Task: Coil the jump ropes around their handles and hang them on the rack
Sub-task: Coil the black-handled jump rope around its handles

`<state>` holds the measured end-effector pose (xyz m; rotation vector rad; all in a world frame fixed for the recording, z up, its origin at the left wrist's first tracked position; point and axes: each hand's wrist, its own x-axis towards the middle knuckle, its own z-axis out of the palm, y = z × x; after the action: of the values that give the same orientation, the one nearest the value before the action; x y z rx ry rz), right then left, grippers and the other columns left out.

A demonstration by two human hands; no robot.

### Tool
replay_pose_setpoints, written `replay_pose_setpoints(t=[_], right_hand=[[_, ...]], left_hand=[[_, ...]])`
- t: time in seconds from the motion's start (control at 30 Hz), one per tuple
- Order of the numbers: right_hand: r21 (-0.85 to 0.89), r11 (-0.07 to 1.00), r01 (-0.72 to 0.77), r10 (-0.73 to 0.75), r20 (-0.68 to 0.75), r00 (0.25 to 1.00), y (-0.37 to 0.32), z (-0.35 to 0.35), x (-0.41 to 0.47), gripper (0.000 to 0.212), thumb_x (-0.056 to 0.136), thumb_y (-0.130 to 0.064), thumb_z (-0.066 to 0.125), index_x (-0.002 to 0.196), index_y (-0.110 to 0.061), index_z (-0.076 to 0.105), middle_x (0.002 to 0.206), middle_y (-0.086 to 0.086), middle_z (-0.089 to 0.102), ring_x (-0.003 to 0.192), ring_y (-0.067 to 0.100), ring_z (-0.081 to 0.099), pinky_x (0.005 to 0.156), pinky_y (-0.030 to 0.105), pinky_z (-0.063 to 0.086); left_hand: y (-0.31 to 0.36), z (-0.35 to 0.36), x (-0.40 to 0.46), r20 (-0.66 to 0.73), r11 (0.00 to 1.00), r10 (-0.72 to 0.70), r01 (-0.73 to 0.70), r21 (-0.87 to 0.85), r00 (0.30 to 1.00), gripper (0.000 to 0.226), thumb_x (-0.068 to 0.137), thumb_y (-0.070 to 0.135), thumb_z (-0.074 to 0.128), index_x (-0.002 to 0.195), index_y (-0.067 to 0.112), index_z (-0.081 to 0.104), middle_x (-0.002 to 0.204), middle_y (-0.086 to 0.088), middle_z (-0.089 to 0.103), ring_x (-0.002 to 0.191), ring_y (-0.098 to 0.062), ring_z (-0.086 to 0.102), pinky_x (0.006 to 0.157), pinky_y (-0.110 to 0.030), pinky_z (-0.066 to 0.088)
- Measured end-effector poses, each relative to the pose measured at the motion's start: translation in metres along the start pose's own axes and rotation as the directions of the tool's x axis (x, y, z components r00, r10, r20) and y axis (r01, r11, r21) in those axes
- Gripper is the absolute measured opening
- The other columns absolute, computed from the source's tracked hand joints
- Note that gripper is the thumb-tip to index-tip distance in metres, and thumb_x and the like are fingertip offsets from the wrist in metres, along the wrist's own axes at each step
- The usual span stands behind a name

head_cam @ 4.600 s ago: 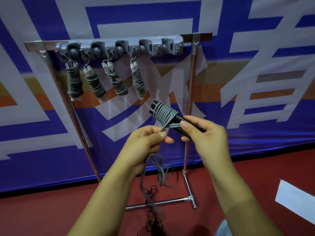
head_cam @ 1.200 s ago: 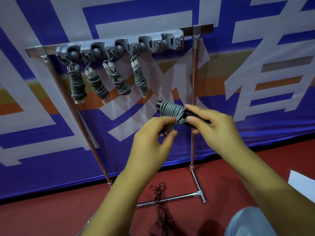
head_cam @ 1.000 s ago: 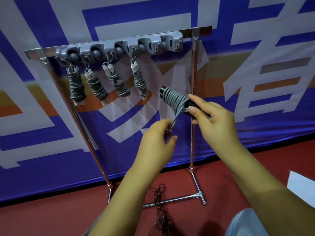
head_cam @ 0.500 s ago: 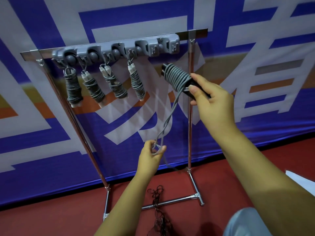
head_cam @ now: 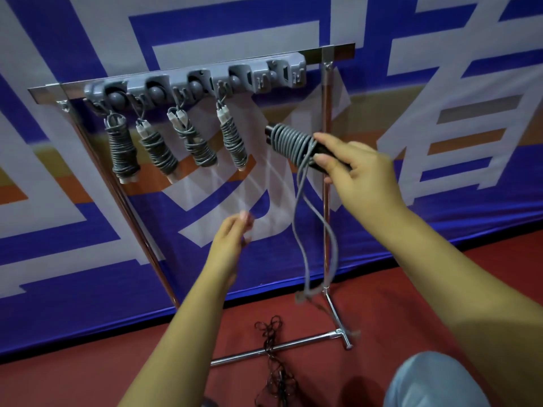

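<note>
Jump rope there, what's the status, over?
Right hand grips black-handled jump rope, partly coiled, loose loop dangling. Left hand off the rope, holding nothing. Four coiled ropes on rack. Nothing blocking.

Four coiled ropes (head_cam: 179, 145) hang along the rack's (head_cam: 194, 85) left; the right hand (head_cam: 357, 171) holds a fifth rope (head_cam: 291, 143) beside them.

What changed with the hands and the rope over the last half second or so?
The left hand let go of the rope's loose loop, which now dangles free below the coiled handles. The right hand keeps gripping those handles near the rack. The four hung ropes stayed put.
</note>
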<state>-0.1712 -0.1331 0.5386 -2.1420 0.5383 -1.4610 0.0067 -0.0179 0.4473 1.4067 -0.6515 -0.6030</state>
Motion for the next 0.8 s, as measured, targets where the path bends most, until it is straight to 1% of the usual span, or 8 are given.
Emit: replay_pose_setpoints(t=[0.07, 0.17, 0.23, 0.33, 0.43, 0.6, 0.7, 0.8], right_hand=[[-0.024, 1.000, 0.013, -0.012, 0.022, 1.000, 0.000, 0.007, -0.004, 0.039, 0.089, -0.028, 0.056, 0.126, -0.019, 0.062, 0.086, 0.013, 0.063, 0.072, 0.026, 0.066, 0.072, 0.046, 0.054], [-0.051, 0.997, 0.065, -0.062, 0.054, 0.997, -0.004, 0.012, -0.008, 0.037, 0.089, -0.027, 0.056, 0.125, -0.019, 0.063, 0.077, 0.010, 0.059, 0.068, 0.027, 0.063, 0.076, 0.047, 0.054], [-0.079, 0.991, 0.112, -0.108, 0.059, 0.992, -0.006, 0.011, -0.010, 0.036, 0.089, -0.025, 0.057, 0.124, -0.019, 0.064, 0.072, 0.006, 0.055, 0.066, 0.021, 0.059, 0.083, 0.043, 0.051], [-0.110, 0.981, 0.161, -0.157, 0.050, 0.986, -0.008, 0.005, -0.013, 0.035, 0.090, -0.027, 0.057, 0.123, -0.019, 0.064, 0.069, -0.001, 0.048, 0.064, 0.014, 0.051, 0.077, 0.032, 0.044], [-0.094, 0.977, 0.189, -0.184, 0.062, 0.981, -0.008, 0.001, -0.017, 0.037, 0.091, -0.031, 0.052, 0.124, -0.019, 0.064, 0.069, -0.001, 0.049, 0.064, 0.016, 0.055, 0.078, 0.042, 0.052], [-0.087, 0.976, 0.198, -0.194, 0.048, 0.980, -0.008, -0.005, -0.023, 0.037, 0.091, -0.030, 0.051, 0.124, -0.017, 0.063, 0.069, -0.001, 0.050, 0.066, 0.009, 0.047, 0.084, 0.049, 0.049], [-0.073, 0.985, 0.156, -0.154, 0.035, 0.988, -0.012, -0.009, -0.024, 0.033, 0.090, -0.027, 0.059, 0.123, -0.020, 0.064, 0.070, -0.004, 0.050, 0.067, 0.008, 0.048, 0.078, 0.025, 0.045], [0.059, 0.998, 0.029, -0.030, 0.017, 0.999, -0.020, -0.014, -0.025, 0.034, 0.088, -0.015, 0.064, 0.119, -0.030, 0.063, 0.081, 0.001, 0.063, 0.079, 0.003, 0.058, 0.071, 0.006, 0.041]], left_hand=[[0.037, 0.015, -0.008, 0.193, 0.998, 0.058, -0.056, -0.016, 0.979, 0.042, 0.085, 0.052, 0.046, 0.103, 0.019, 0.066, 0.109, 0.002, 0.070, 0.109, -0.012, 0.062, 0.097, -0.033, 0.046], [0.075, 0.037, -0.026, 0.444, 0.999, 0.011, -0.025, 0.024, 0.896, 0.064, 0.078, 0.061, 0.046, 0.100, 0.004, 0.067, 0.097, -0.010, 0.073, 0.100, -0.022, 0.068, 0.095, -0.034, 0.050], [0.088, 0.046, -0.035, 0.487, 0.999, 0.000, 0.022, -0.040, 0.873, 0.058, 0.079, 0.055, 0.049, 0.093, 0.002, 0.067, 0.086, -0.014, 0.072, 0.086, -0.025, 0.070, 0.091, -0.038, 0.052], [0.097, 0.051, -0.039, 0.508, 0.977, -0.040, 0.140, -0.161, 0.860, 0.041, 0.079, 0.043, 0.050, 0.084, 0.006, 0.067, 0.067, -0.008, 0.068, 0.064, -0.018, 0.067, 0.079, -0.042, 0.056], [0.102, 0.050, -0.042, 0.603, 0.895, -0.105, 0.339, -0.289, 0.791, 0.040, 0.082, 0.039, 0.049, 0.076, 0.008, 0.072, 0.054, 0.000, 0.059, 0.051, -0.013, 0.059, 0.056, -0.027, 0.053], [0.098, 0.049, -0.042, 0.755, 0.802, -0.057, 0.480, -0.354, 0.653, 0.029, 0.079, 0.038, 0.063, 0.088, 0.013, 0.074, 0.050, 0.007, 0.050, 0.048, -0.005, 0.052, 0.057, -0.021, 0.048], [0.093, 0.048, -0.045, 0.703, 0.851, -0.039, 0.392, -0.349, 0.710, 0.015, 0.074, 0.027, 0.069, 0.080, 0.014, 0.074, 0.062, 0.005, 0.064, 0.059, -0.008, 0.064, 0.059, -0.023, 0.053], [0.093, 0.042, -0.049, 0.667, 0.933, 0.011, 0.232, -0.274, 0.745, 0.016, 0.082, 0.013, 0.060, 0.084, 0.016, 0.075, 0.091, -0.006, 0.073, 0.076, -0.014, 0.071, 0.066, -0.026, 0.057]])
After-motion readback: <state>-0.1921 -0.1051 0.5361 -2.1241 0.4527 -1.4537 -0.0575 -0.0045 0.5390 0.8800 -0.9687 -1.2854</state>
